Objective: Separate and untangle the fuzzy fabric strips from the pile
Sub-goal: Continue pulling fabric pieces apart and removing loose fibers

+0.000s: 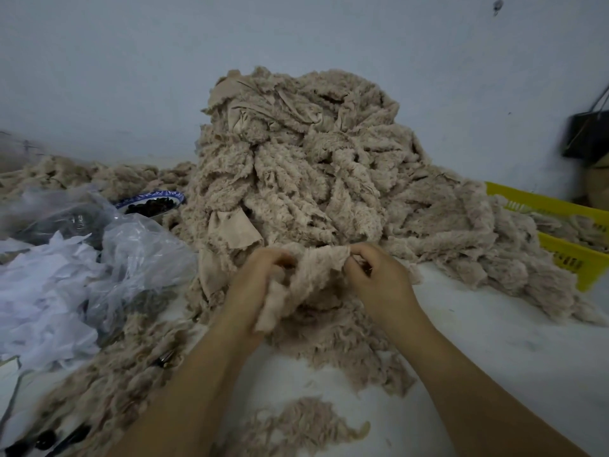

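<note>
Both the left hand [263, 275] and the right hand [375, 275] pinch one fuzzy strip [309, 275] with curled fingers at the foot of the pile [296, 153], mid-tabletop. I'd draw it apart gently, toward the bare tabletop [494, 341] at the right near edge; plastic bags [108, 258] crowd the left.

**Beige on white**

The fuzzy beige fabric strip [313, 275] I hold matches my tall beige fuzzy pile [296, 159], with smooth tan backing showing in patches. White tabletop [494, 341]; slatted yellow plastic basket [566, 258] at its right edge; blue-and-white patterned bowl [164, 193] and crumpled white scraps [43, 291] at its left.
</note>
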Demonstrator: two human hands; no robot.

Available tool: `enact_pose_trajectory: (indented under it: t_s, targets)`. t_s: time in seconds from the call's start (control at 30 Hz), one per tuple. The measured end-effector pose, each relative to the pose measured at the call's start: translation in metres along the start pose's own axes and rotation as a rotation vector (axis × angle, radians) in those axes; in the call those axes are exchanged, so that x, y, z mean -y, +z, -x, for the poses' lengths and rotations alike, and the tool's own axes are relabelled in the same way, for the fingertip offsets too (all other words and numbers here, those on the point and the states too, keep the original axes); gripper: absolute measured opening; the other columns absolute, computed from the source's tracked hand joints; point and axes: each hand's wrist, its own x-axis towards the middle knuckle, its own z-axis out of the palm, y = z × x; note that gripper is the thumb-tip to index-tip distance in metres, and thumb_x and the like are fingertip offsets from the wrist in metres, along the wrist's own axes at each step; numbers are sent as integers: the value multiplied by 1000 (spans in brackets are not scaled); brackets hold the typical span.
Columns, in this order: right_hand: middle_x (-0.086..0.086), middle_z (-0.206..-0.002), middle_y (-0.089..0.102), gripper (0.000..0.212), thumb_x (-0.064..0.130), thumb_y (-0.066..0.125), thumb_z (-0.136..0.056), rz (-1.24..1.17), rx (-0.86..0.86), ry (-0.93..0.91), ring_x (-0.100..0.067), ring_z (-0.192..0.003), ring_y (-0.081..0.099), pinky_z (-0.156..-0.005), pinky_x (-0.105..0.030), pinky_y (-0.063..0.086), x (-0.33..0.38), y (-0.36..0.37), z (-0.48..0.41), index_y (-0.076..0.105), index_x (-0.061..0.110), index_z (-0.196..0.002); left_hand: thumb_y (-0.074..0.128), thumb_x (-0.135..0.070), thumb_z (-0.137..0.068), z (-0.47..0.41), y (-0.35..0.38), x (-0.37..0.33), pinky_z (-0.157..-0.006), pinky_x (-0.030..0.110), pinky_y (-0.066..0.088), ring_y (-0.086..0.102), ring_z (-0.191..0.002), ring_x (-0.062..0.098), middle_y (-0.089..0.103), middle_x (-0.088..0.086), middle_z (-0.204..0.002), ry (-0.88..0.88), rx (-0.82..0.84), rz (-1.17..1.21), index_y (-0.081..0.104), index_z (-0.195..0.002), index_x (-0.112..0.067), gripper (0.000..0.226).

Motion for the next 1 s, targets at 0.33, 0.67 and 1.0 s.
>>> enact_pose_trajectory:
  t_s: [0.33,0.67,1.0]
  targets:
    - [17,-84,56,27,25,45,-105,43,-72,62,6,-76,51,-67,1,33,-7,-9,-7,71,17,-106,63,-44,-86,18,11,0,-68,20,58,74,-90,11,78,-5,-96,58,172,-90,81,-88,-33,21]
    - [30,-101,60,64,83,30,-81,-195,204,96,20,-92,53,-84,-22,46,9,-4,8,66,41,-113,60,-39,-92,5,5,6,-80,36,54,74,-92,25,77,10,-99,-45,143,225,81,-93,-16,31]
    - [24,-111,39,21,34,55,-98,-42,147,-150,10,-102,47,-81,-5,39,7,30,13,58,31,-119,50,-56,-95,9,19,16,-94,34,54,63,-117,14,69,-6,-122,123,287,-36,58,-131,-32,44]
